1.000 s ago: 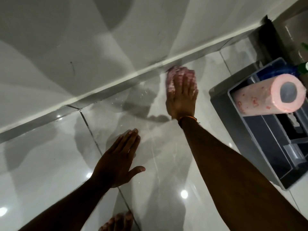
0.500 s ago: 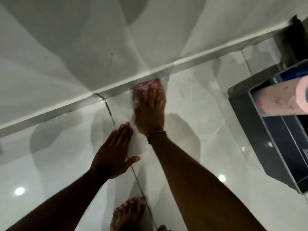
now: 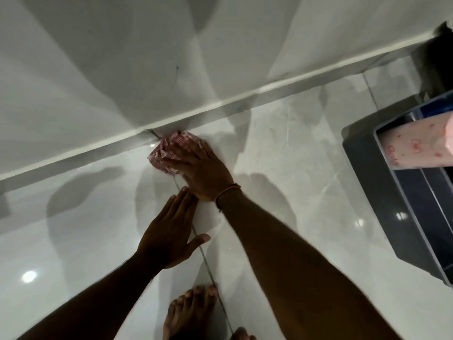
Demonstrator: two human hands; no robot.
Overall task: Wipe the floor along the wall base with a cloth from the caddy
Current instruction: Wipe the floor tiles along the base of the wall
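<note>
A crumpled pink-and-white cloth [image 3: 163,153] lies on the glossy tiled floor [image 3: 282,148], right against the wall base [image 3: 235,100]. My right hand [image 3: 201,170] presses flat on the cloth, its fingers pointing up and left toward the wall. Much of the cloth is hidden beneath that hand. My left hand [image 3: 169,231] rests flat on the floor just below the right wrist, fingers spread, holding nothing. The grey caddy [image 3: 362,153] stands at the right edge of the view.
A pink patterned paper roll [image 3: 414,146] lies across the caddy's top. My bare foot [image 3: 191,307] stands on the floor near the bottom edge, beside a dark grout line [image 3: 208,263]. A dark gap [image 3: 438,60] opens at the wall's far right end.
My right hand has slid the cloth leftward along the wall base, from near the caddy to the grout line. The left hand has stayed planted on the floor.
</note>
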